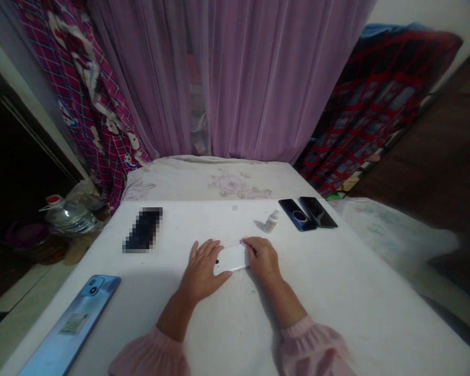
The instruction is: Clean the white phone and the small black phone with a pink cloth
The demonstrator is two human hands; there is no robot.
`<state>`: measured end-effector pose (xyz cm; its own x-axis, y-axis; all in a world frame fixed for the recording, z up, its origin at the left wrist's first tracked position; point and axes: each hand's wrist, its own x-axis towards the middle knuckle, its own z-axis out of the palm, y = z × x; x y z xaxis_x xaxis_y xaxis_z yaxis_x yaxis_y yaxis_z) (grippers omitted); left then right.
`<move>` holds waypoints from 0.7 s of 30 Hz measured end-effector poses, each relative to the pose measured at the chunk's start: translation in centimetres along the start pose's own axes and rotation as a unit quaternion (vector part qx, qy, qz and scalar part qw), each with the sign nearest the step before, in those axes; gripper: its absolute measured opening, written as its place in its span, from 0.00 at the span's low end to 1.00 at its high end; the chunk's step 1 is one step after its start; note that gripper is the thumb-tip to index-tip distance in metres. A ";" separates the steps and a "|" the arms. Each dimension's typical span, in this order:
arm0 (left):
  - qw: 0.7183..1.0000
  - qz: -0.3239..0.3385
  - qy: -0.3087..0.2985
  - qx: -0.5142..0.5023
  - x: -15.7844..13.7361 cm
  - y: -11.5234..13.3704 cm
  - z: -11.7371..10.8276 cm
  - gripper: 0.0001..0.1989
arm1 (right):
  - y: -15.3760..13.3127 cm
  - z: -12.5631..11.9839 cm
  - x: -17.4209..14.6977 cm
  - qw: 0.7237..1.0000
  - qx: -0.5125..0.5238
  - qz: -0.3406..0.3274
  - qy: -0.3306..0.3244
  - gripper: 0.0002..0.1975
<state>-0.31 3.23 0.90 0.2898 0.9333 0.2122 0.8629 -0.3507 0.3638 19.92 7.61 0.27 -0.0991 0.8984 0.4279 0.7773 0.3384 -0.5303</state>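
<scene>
A white smartphone [235,258] lies on the white cloth in front of me, with a small dark camera spot at its left end. My left hand [201,271] spans that end, thumb along the near edge and fingers at the far edge, steadying it. At the right end, my right hand [263,258] is closed with its fingers curled over the phone. A little something pale shows at its fingertips, too small to name. Just beyond my right hand stands a small white bottle [271,221].
Two dark phones [297,215] [318,212] lie side by side at the back right. A pixelated dark object [143,230] is at the back left, and a large blue phone [72,326] lies near left. Purple curtains [250,78] hang behind the table.
</scene>
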 end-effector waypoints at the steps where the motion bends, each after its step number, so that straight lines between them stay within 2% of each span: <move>1: 1.000 0.000 0.001 0.002 0.0 0.0 0.1 0.28 | -0.3 0.0 0.0 1.000 -0.006 -0.013 -0.015 0.15; 6: 1.000 0.018 0.016 0.011 -0.1 -0.4 0.5 0.29 | -2.1 0.4 0.1 0.994 -0.009 -0.078 -0.076 0.15; 9: 0.999 0.030 0.017 0.013 -0.2 -0.6 0.5 0.29 | -2.0 0.5 0.1 0.992 -0.002 -0.087 -0.086 0.15; 16: 0.999 0.040 0.013 0.012 0.0 -0.5 0.3 0.28 | 0.1 -0.5 -0.2 0.998 -0.027 -0.023 -0.045 0.15; 21: 0.999 0.041 0.015 0.014 0.0 -0.4 0.3 0.28 | -0.3 -0.7 -0.3 0.999 -0.035 0.001 -0.020 0.14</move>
<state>-0.55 3.44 0.47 0.3474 0.8987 0.2677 0.8481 -0.4229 0.3191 20.13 7.08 0.82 -0.1208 0.9101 0.3964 0.8190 0.3170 -0.4782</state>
